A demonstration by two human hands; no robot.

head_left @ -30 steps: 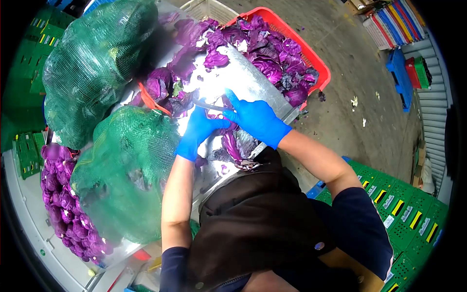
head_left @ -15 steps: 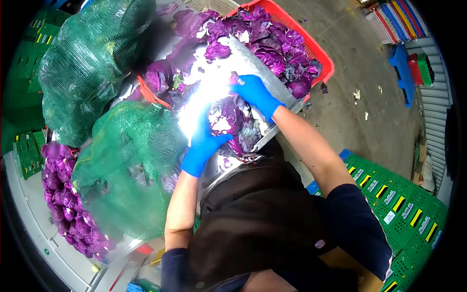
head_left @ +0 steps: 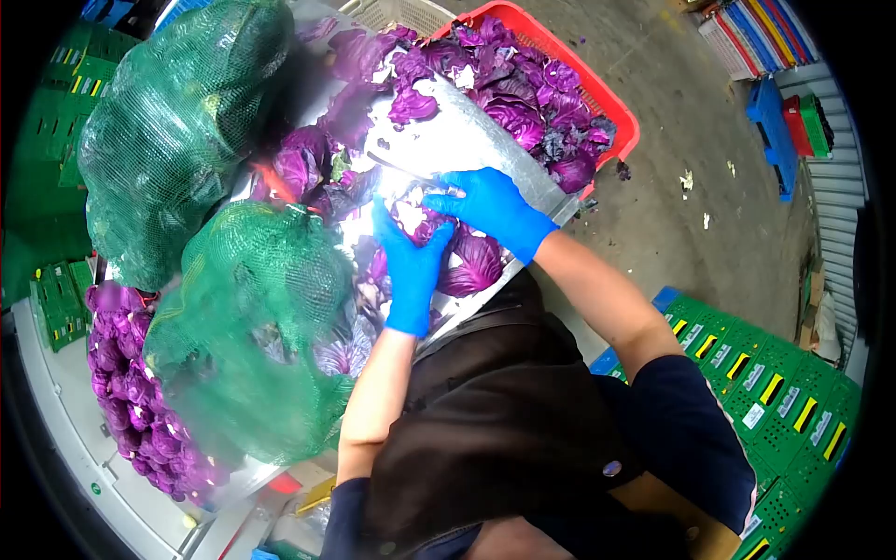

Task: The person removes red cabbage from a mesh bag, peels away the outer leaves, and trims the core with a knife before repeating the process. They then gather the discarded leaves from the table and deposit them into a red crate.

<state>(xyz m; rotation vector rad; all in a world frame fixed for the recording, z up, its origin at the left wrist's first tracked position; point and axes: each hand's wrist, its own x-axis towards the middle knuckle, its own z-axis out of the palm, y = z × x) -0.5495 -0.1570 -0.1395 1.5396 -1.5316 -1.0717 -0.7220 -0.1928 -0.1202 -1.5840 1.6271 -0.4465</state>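
My blue-gloved left hand (head_left: 411, 271) curves around a red cabbage (head_left: 417, 217), thumb and fingers apart on its sides. In my right hand (head_left: 499, 210), also in a blue glove, is a knife (head_left: 401, 169); its thin blade points left over the cabbage, and the handle is mostly hidden by the fingers. Bright glare washes out part of the cabbage. Below my right hand, another purple cabbage (head_left: 474, 266) lies at the front edge of the metal table (head_left: 499, 126).
A red crate (head_left: 627, 131) of purple leaves stands beyond the table. Green net bags (head_left: 187, 131) lie on the left, above a stack of red cabbages (head_left: 131, 401). Loose leaves (head_left: 411, 103) cover the table's back. Green crates (head_left: 775, 401) stand at right.
Both hands have shifted and turned: the left moved right and the right moved slightly down. The knife blade now shows clearly, and the cabbage between the hands sits farther from me.
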